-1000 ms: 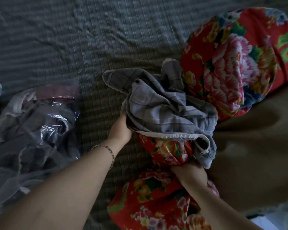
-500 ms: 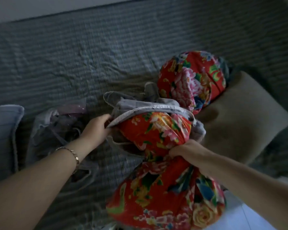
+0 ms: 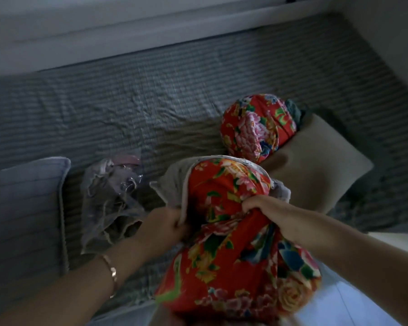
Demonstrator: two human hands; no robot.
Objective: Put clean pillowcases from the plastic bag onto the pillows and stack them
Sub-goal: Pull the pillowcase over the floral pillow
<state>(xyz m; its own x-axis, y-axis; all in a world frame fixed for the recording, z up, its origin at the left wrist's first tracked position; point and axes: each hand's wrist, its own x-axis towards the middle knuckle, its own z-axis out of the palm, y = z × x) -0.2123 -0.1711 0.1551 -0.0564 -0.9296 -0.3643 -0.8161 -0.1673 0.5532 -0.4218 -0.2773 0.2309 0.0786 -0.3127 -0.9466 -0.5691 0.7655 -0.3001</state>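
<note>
A bed under a grey striped, quilted spread (image 3: 151,95) fills most of the view, and the cloth is wrinkled across the middle. A white wall with a pale ledge (image 3: 151,27) runs along the bed's far edge from 10 to 1 o'clock. Another white wall closes the corner at 2 o'clock. At 4 to 5 o'clock the near edge of the bed gives way to pale floor (image 3: 368,285).

Toward 6 o'clock a red floral-print pillow (image 3: 233,255) stands on end at the near edge of the bed; I cannot tell what its lower end rests on. The right hand (image 3: 262,208) is clenched round the pillow's bunched waist. A grey fabric pillowcase with a pale piped hem (image 3: 172,187) sits at the pillow's far end, with the hem arcing over the top. The left hand (image 3: 167,224), a thin metal bracelet (image 3: 112,271) on its wrist, pinches that hem on the pillow's 9 o'clock side.

Just beyond the left hand, at 9 o'clock from the held pillow, a clear plastic bag (image 3: 118,189) lies crumpled on the spread with more grey cloth inside. A blue-grey piped pillow (image 3: 21,208) lies at the 9 o'clock edge of the view, near the bag. At 1 o'clock from the held pillow a second red floral pillow (image 3: 254,130) leans against a plain tan pillow (image 3: 316,165), which lies toward 3 o'clock.

The widest open stretch of spread runs from 10 to 12 o'clock, between the bag and the far wall.
</note>
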